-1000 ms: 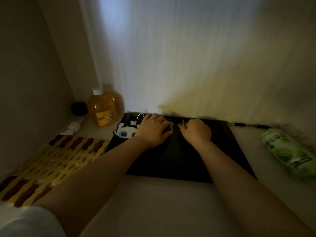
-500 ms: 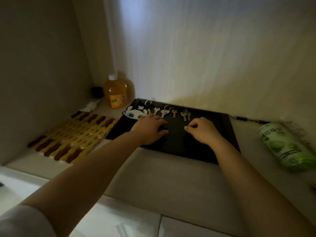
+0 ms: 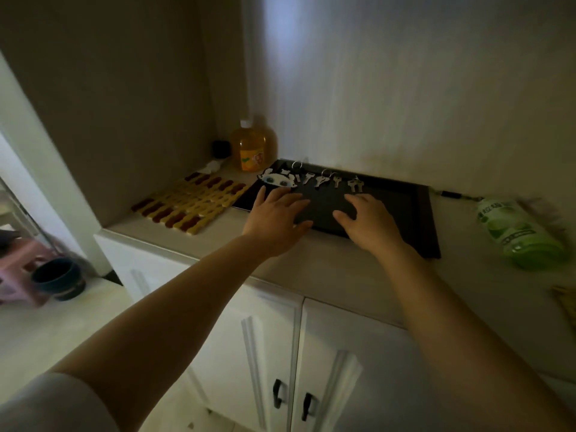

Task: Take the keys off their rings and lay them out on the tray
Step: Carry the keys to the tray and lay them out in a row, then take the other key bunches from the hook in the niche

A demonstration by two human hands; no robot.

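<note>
A black tray [image 3: 414, 213] lies on the counter against the back wall. Several silver keys [image 3: 321, 181] lie in a row along its far edge, with two rings [image 3: 296, 165] among them and a black-and-white cat charm [image 3: 276, 179] at the tray's far left corner. My left hand [image 3: 276, 216] hovers over the tray's near left part, fingers spread and holding nothing. Over the tray's near middle, my right hand [image 3: 369, 222] is equally relaxed and holds nothing. Both hands are short of the keys.
An orange drink bottle [image 3: 253, 148] and a small black object [image 3: 222, 148] stand in the back left corner. A yellow-and-brown mat [image 3: 193, 202] lies left of the tray. A green can [image 3: 517, 235] lies on its side at the right. White cabinet doors [image 3: 311, 353] are below the counter.
Both hands have let go of the keys and drawn back toward me over the tray. The camera has pulled back and up, showing the cabinet front and floor.
</note>
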